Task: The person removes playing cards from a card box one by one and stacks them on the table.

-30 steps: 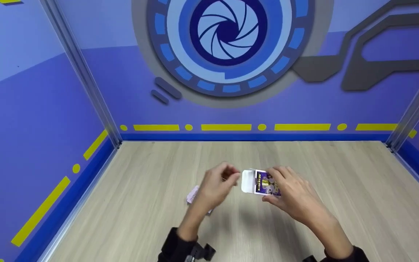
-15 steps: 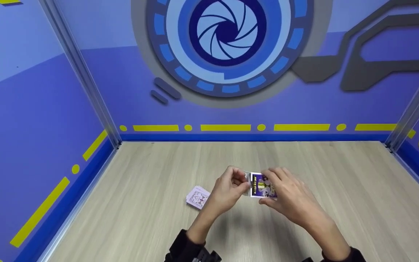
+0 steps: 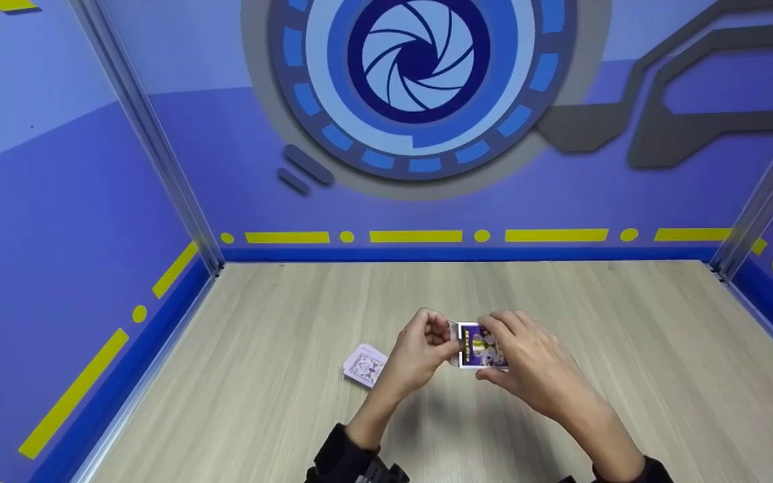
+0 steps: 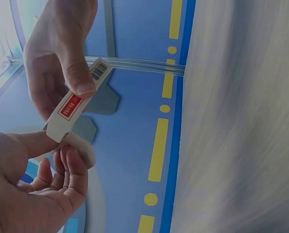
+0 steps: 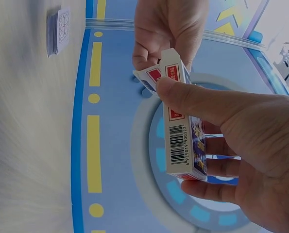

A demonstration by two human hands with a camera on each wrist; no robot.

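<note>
Raised over the table is a small playing-card box (image 3: 474, 347) with a purple printed face and white edges. My right hand (image 3: 535, 365) grips its right part, the thumb lying along the narrow side with the barcode (image 5: 179, 145) in the right wrist view. At the left end, my left hand (image 3: 420, 352) pinches around the opened end, its thumb at the box mouth and its curled fingers by the white flap (image 4: 82, 149). A stack of playing cards (image 3: 365, 365) with pale pink patterned backs lies on the table, partly covered by my left forearm.
The wooden tabletop (image 3: 279, 302) runs back to a blue printed wall (image 3: 427, 215) with yellow dashes. Side panels close it in at left and right, with metal posts (image 3: 158, 141) in the corners.
My left hand has moved right to the open flap and taken hold there. More of the card stack shows now. The box and right hand have shifted slightly left and toward me.
</note>
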